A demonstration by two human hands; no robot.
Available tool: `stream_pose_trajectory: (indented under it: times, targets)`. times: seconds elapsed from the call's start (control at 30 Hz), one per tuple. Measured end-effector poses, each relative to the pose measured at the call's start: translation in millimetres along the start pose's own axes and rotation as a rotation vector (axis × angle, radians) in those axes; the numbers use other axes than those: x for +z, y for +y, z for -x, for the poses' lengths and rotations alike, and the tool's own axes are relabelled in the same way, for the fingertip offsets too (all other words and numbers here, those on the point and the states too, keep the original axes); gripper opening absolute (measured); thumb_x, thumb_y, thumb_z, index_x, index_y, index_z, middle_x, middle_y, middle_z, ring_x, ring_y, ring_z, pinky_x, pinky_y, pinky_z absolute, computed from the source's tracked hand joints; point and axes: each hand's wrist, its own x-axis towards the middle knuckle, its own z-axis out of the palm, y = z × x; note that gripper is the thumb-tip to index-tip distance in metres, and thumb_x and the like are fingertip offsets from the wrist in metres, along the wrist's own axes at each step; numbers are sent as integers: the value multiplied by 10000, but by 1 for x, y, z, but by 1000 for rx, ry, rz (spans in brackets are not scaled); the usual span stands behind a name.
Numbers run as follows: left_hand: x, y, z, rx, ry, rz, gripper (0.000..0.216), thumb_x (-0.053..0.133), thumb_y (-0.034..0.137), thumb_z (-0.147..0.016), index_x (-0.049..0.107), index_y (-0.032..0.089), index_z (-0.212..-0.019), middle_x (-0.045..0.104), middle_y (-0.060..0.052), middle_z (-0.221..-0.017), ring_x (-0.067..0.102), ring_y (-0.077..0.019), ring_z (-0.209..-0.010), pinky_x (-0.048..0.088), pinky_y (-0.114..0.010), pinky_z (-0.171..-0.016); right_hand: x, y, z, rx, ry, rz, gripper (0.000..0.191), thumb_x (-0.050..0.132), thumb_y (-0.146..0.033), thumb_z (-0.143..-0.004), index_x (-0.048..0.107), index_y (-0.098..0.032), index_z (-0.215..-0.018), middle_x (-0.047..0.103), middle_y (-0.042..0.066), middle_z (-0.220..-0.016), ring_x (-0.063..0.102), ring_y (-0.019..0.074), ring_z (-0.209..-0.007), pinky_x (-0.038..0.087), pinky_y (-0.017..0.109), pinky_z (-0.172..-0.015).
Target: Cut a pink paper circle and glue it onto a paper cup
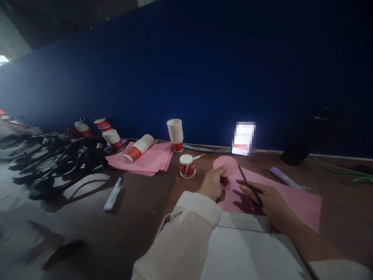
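Note:
Pinched between thumb and fingers of my left hand (213, 182) is a round pink paper disc (225, 165). My right hand (266, 198) is closed round a pair of dark scissors (247, 182), whose blades point up toward the disc's right edge. Below both hands lies a large pink paper sheet (297, 200). Left of my left hand, an upside-down red and white paper cup (187, 168) stands on the table, with an orange and white stick (199, 156) beside it. My right fingers partly hide the scissor handles.
A stack of paper cups (175, 134) stands near the blue wall (186, 77). Another stack (140, 147) lies on pink sheets (145, 165). A lit screen (243, 139) leans at the back. A purple packet (287, 178), a marker-like tube (113, 194) and tangled black straps (67, 159) lie around.

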Motion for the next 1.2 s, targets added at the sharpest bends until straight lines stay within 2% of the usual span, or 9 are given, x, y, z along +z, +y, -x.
stream_pose_trajectory:
  times: [0.1,0.23,0.37,0.47,0.63,0.77,1.0,1.2]
  targets:
    - [3,-1,1,-28,24,-19,396,921,307,-576,566,183,-700,519,49,-571,419,-59,-463,332,-205,-459,1,-1,1,-13,-9,20,617,705,-561,-784,762,-134,-1225,639,10,-636,491,142,-558,445,286,-527]
    - [4,-1,2,-4,85,-59,352,907,254,-567,594,168,-704,531,46,-585,405,-53,-467,334,-214,-486,0,-3,1,29,-17,46,609,709,-565,-784,762,-163,-1238,723,43,-797,494,126,-550,470,289,-530]
    - [5,-1,4,7,145,-162,318,894,269,-586,634,158,-734,528,40,-581,396,-63,-489,331,-225,-505,0,-4,1,73,-25,36,574,719,-558,-789,766,-200,-1236,769,72,-963,595,175,-692,504,273,-543]
    - [5,1,7,-12,168,-229,323,889,316,-588,656,160,-749,513,34,-564,391,-79,-500,310,-233,-488,1,-3,1,77,10,16,564,722,-556,-788,769,-214,-1233,773,72,-1001,626,196,-752,505,261,-530]
    - [5,6,14,-55,123,-280,375,891,381,-556,669,169,-772,509,20,-568,422,-105,-512,272,-240,-466,1,0,1,31,-3,23,550,736,-547,-781,782,-209,-1212,771,68,-949,586,162,-660,494,267,-522]
    - [3,6,14,-13,85,-306,377,884,375,-546,656,163,-759,515,17,-576,411,-101,-519,271,-241,-469,4,2,2,18,61,-17,522,734,-541,-779,791,-222,-1188,761,58,-902,571,160,-642,466,260,-491]
    - [-4,4,9,16,47,-338,422,910,412,-546,647,170,-770,476,38,-560,394,-93,-507,255,-249,-481,2,1,3,-9,41,35,524,716,-557,-795,791,-215,-1186,767,45,-900,499,123,-568,478,285,-535]
    - [-4,4,9,45,45,-360,386,896,398,-560,640,163,-728,487,31,-567,389,-94,-511,264,-252,-482,2,-2,5,-12,35,32,548,700,-549,-798,785,-175,-1190,727,53,-784,515,145,-558,461,299,-518]
